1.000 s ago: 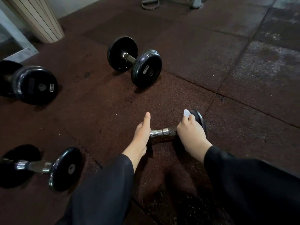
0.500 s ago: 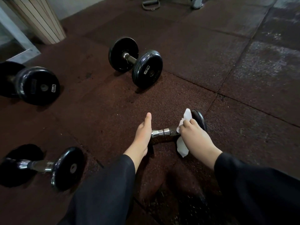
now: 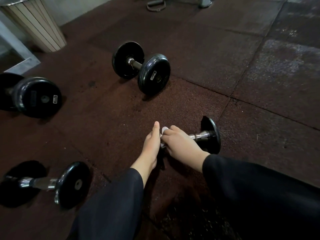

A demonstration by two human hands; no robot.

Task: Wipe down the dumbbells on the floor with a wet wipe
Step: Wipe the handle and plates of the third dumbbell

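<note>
- Dumbbell [image 3: 206,135] nearest the camera, lying on the rubber floor [image 3: 259,84]; chrome collar and right plate exposed, left plate hidden behind the hands.
- Right hand [image 3: 180,144] curled over the handle just beside the left end, clamped on a white wet wipe [image 3: 164,129], only a small corner of which shows above the knuckles.
- Left hand [image 3: 152,142] touching the right one, thumb straight and pointing away; fingers out of sight behind the hidden plate, so grip cannot be told.
- Second dumbbell [image 3: 141,68] farther back, well apart from the hands.
- Third dumbbell [image 3: 34,97] at far left, partly cut off by the edge.
- Fourth dumbbell [image 3: 52,184] at lower left, beside the left sleeve [image 3: 110,205].
- Slatted bin [image 3: 36,23] at upper left; strap handle [image 3: 155,5] at top.
</note>
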